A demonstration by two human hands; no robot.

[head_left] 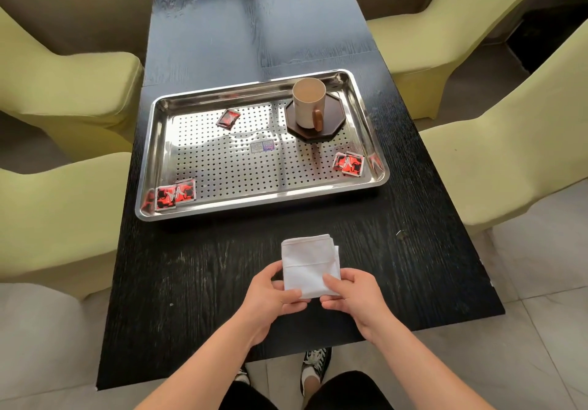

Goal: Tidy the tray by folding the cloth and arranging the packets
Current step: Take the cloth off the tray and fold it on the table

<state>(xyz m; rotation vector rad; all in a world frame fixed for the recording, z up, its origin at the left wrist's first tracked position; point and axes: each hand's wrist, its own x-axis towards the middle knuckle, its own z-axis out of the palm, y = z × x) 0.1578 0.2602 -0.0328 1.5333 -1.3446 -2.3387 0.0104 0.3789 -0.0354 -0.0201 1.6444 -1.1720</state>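
A white cloth [307,258], folded into a small rectangle, lies on the black table in front of the steel tray [254,201]. My left hand [270,298] pinches its near left corner and my right hand [353,295] pinches its near right corner. Red and black packets lie scattered in the perforated tray: a pair at the near left corner [175,194], a pair at the near right [349,163], and a single one toward the back [228,119].
A cream mug [308,102] with a brown handle stands on a dark octagonal coaster [331,128] in the tray's far right corner. Yellow-green chairs [60,88] flank the black table [203,282] on both sides. My shoes show below the table's near edge.
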